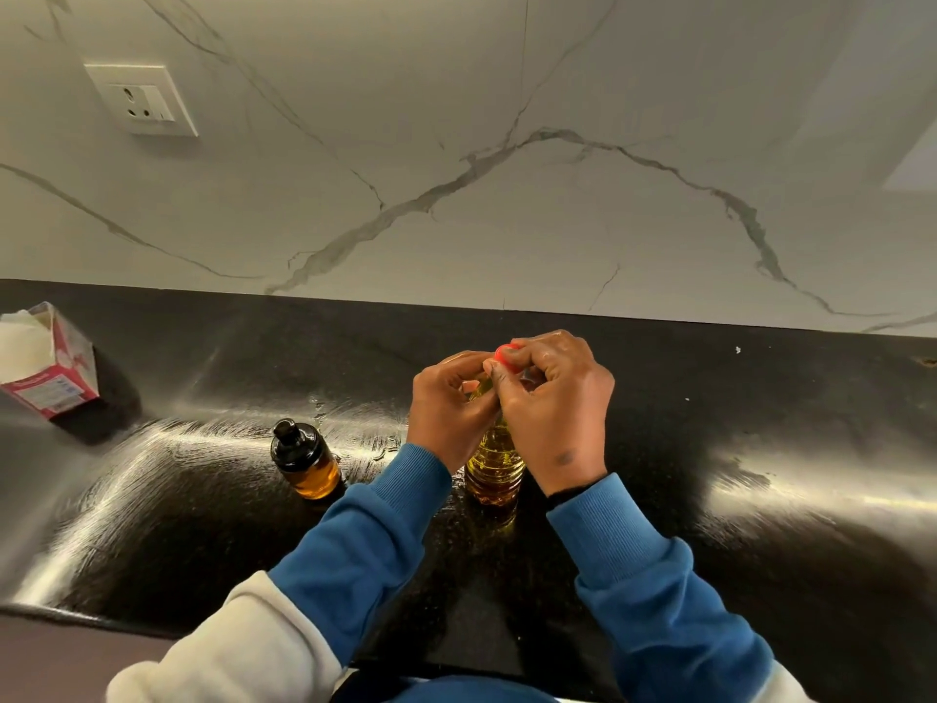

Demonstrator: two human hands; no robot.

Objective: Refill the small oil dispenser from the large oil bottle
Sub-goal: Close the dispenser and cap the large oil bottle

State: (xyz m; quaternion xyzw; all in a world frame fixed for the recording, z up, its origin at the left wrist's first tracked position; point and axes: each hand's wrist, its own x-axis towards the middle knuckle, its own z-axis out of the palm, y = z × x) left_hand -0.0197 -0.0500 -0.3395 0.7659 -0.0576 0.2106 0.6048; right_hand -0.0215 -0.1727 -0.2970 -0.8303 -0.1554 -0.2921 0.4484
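Observation:
The large oil bottle stands upright on the black counter, clear ribbed plastic with yellow oil inside. My left hand grips its neck. My right hand pinches its red cap at the top. The small oil dispenser, dark amber glass with a black cap on, stands upright to the left of the large bottle, apart from both hands. It holds a little amber oil at the bottom.
An open red and white tissue box lies at the far left of the counter. A marble backsplash rises behind, with a wall socket at upper left. The counter's front edge runs near my body.

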